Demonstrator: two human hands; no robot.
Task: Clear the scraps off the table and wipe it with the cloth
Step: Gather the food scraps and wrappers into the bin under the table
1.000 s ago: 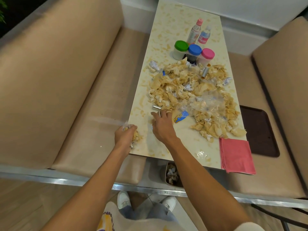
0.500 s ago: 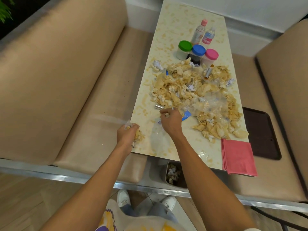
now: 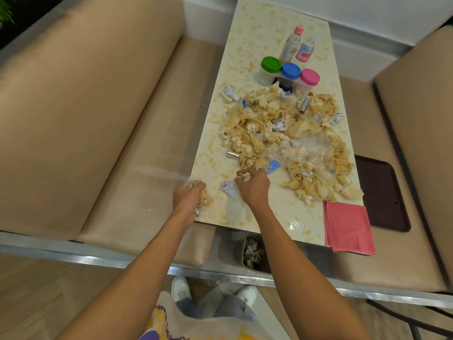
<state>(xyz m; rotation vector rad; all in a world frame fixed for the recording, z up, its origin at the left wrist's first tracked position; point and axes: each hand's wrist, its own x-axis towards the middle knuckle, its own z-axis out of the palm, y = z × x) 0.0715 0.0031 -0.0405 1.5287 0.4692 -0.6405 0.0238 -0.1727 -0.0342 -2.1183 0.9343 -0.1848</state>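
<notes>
Left hand [image 3: 187,196]: clenched round a wad of tan scraps at the table's near left edge; a glint of metal shows beneath the fist, possibly a small tube.
Right hand [image 3: 252,186]: fingers curled round one crumpled scrap, just in front of the heap.
Scraps [image 3: 282,133]: a broad heap of crumpled tan and white paper across the middle of the table, reaching almost to its right edge.
White paper ball [image 3: 228,188]: lies on the tabletop between the two hands.
Plastic bag [image 3: 306,146]: clear and crumpled, on top of the heap.
Cloth [image 3: 346,227]: pink, folded flat at the near right corner, overhanging the table's edge, just beside the heap.
Table [image 3: 257,25]: long, cream with tan flecks, set between two beige benches [image 3: 85,106].
Jars [image 3: 291,70]: three, lidded green, blue and pink, in a row beyond the heap, two bottles [image 3: 291,42] behind them.
Bin [image 3: 253,252]: under the table's near end, with scraps inside.
Tray [image 3: 382,192]: dark, on the right bench seat.
</notes>
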